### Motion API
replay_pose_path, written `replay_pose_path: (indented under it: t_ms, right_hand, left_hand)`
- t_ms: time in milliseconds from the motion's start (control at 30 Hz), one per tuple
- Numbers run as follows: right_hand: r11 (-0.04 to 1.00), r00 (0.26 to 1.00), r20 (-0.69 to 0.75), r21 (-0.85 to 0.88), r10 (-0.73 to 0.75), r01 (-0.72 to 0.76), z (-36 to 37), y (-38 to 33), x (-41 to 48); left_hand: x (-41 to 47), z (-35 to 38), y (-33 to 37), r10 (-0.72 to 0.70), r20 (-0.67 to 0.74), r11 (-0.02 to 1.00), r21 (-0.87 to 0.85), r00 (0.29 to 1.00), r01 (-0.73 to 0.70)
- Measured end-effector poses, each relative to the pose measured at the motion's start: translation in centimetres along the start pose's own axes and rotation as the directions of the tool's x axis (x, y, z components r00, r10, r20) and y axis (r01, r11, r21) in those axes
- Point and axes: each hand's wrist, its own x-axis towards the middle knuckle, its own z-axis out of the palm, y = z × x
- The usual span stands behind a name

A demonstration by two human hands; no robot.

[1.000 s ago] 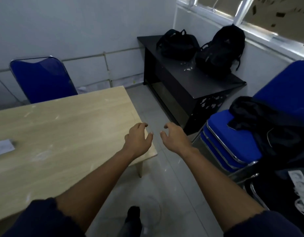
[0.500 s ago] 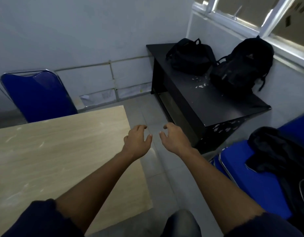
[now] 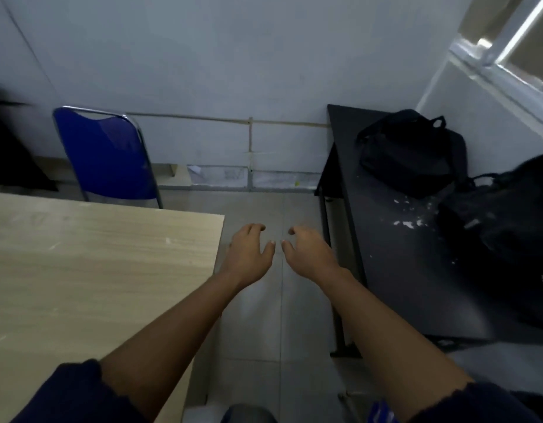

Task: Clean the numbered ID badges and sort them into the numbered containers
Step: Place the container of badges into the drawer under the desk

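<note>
Status: left hand (image 3: 249, 254) and right hand (image 3: 310, 254) held out over floor (image 3: 264, 331), side by side, thumbs near but apart. Fingers loosely curled, nothing held.

No badges, no numbered containers in view.

Surroundings: wood counter (image 3: 96, 270) at left, blue chair (image 3: 108, 157) behind it. Backpacks (image 3: 410, 151) on black counter (image 3: 401, 285) at right.

Judgement: badges likely light, thin, stiff, with smooth faces that are slippery under wiping. Advise pinch by edges, or press flat on wood counter while cleaning.
</note>
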Motion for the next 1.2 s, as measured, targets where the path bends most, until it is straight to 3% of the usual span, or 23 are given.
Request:
replay_pose_path:
  t_ms: [233,767,933,1200]
  right_hand:
    - [0.984,0.981,0.064,0.012,-0.181,0.18,-1.1,-0.8,12.7]
    - [0.902,0.889,0.157,0.042,-0.43,0.43,-1.7,-12.3,45.9]
    - [0.834,0.809,0.228,0.023,-0.542,0.552,0.2,-17.0,55.9]
    - [0.66,0.609,0.307,0.091,-0.731,0.746,1.7,-26.5,70.4]
  left_hand:
    - [9.6,-2.0,-1.6,-0.161,-0.122,0.987,-0.008,0.979,0.161]
    - [36.7,-12.3,-10.1,-0.312,-0.339,0.95,-0.104,0.888,0.294]
    - [43.9,-15.4,-14.4,-0.386,-0.436,0.92,-0.118,0.813,0.373]
    - [53.6,-20.8,-19.6,-0.562,-0.582,0.801,-0.205,0.588,0.562]
